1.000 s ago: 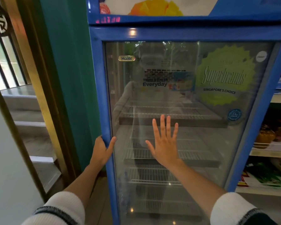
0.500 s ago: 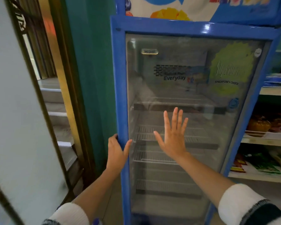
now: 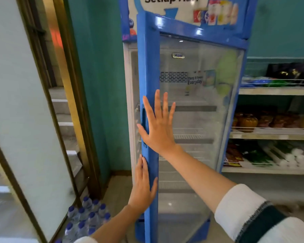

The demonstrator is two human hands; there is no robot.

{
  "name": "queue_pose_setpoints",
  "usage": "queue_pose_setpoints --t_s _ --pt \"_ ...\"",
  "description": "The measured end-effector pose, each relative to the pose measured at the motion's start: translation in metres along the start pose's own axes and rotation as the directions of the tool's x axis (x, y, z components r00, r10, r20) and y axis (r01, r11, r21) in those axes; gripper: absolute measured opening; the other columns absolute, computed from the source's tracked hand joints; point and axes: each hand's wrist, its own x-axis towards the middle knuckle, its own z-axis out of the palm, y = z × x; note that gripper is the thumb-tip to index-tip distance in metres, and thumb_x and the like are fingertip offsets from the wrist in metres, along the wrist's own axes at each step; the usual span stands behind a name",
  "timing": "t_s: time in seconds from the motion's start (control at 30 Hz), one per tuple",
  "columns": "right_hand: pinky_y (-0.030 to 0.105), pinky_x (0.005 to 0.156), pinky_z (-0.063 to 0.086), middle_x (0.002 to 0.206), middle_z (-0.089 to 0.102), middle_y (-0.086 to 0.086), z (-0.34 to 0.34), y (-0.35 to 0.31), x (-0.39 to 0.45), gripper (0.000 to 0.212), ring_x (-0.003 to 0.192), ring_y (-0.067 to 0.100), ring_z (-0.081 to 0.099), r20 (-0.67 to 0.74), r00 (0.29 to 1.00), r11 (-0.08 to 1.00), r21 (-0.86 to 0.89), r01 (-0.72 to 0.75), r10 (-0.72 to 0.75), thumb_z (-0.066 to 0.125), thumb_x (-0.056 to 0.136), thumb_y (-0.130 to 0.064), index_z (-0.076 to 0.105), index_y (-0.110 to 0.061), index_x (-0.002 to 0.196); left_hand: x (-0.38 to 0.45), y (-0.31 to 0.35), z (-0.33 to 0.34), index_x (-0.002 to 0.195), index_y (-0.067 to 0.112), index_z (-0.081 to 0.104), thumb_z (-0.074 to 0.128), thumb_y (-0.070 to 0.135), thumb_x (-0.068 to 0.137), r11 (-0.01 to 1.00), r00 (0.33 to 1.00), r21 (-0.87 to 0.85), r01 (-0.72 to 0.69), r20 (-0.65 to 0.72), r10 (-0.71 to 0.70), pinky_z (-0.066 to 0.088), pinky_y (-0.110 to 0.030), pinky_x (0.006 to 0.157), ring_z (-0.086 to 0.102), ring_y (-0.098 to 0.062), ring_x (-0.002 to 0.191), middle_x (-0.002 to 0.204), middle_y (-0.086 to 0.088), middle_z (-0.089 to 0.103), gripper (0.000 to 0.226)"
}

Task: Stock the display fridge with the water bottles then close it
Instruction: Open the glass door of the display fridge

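Blue-capped water bottles (image 3: 88,218), cut off below.

"Haier" badge (image 3: 178,55) and "Everyday" sticker (image 3: 194,80) on fridge door (image 3: 148,85); "Setiap Hari" header (image 3: 171,0) above
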Motion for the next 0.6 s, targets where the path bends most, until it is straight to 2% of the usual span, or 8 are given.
queue_pose_setpoints --t_s 0.07,0.17,0.23,0.43,0.6 --pt "0.067 0.113 0.005 0.159 0.005 0.022 -0.02 0.006 -0.01 0.082 0.147 0.042 -0.003 -0.015 1.0 1.0 -0.009 0.018 -0.018 0.06 0.086 -0.041 0.016 -0.019 0.152 -0.014 0.008 0.005 0.151 0.012 -0.017 0.045 0.032 0.096 0.998 0.997 0.005 -0.057 0.045 0.057 0.006 -0.033 0.12 -0.004 -0.023 0.149 0.161 -0.009 -0.01 0.085" --pt "0.066 0.114 0.005 0.159 0.006 0.022 -0.05 0.012 -0.025 0.078 0.147 0.041 -0.003 -0.024 0.999 0.999 -0.026 0.031 -0.031 0.06 0.086 -0.038 0.023 -0.018 0.152 -0.025 0.02 0.008 0.151 0.004 -0.012 0.05 0.035 0.096 0.984 0.985 0.083 -0.155 0.091 0.147 0.014 -0.045 0.117 0.0 -0.034 0.148 0.159 -0.02 -0.007 0.088" --pt "0.065 0.114 0.006 0.159 0.008 0.023 -0.067 0.017 -0.034 0.076 0.147 0.041 -0.001 -0.032 0.999 0.999 -0.009 0.031 -0.031 0.06 0.086 -0.036 0.026 -0.017 0.151 -0.029 0.031 0.009 0.151 0.001 -0.008 0.048 0.041 0.096 0.962 0.971 0.148 -0.23 0.102 0.217 0.016 -0.047 0.116 0.002 -0.038 0.147 0.158 -0.023 -0.004 0.088" --pt "0.064 0.113 0.012 0.157 0.016 0.023 -0.125 0.041 -0.065 0.071 0.147 0.04 0.007 -0.09 0.995 0.997 0.057 0.046 -0.04 0.062 0.083 -0.029 0.035 -0.014 0.146 -0.049 0.086 0.02 0.149 -0.003 -0.008 0.045 0.047 0.094 0.91 0.933 0.217 -0.353 0.153 0.325 0.008 -0.044 0.119 0.001 -0.041 0.146 0.157 -0.026 -0.01 0.092" --pt "0.061 0.115 0.016 0.158 0.014 0.021 -0.186 0.075 -0.096 0.075 0.148 0.035 0.008 -0.096 0.995 0.989 0.145 0.022 -0.008 0.063 0.083 -0.031 0.027 -0.015 0.147 -0.069 0.155 0.038 0.149 -0.002 -0.011 0.047 0.048 0.093 0.92 0.932 0.188 -0.343 0.192 0.308 0.015 -0.04 0.117 -0.001 -0.039 0.146 0.156 -0.027 -0.015 0.095"
